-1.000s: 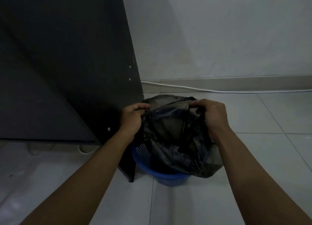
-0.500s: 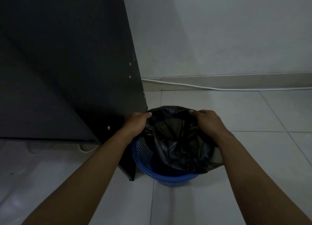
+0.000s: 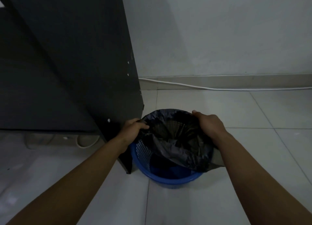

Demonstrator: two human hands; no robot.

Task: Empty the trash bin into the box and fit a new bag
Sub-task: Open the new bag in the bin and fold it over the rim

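The bag [image 3: 175,140] has been lowered in the last second. Its mouth now covers the far rim of the bin [image 3: 168,178], which stands beside the cabinet [image 3: 67,56]. The left hand [image 3: 135,126] and right hand [image 3: 209,123], set apart, each grip the bag's edge. The near rim appears uncovered, so fitting is incomplete.

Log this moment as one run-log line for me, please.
step: fitting black bag | left hand: grips bag edge | right hand: grips bag edge | blue bin: near rim uncovered
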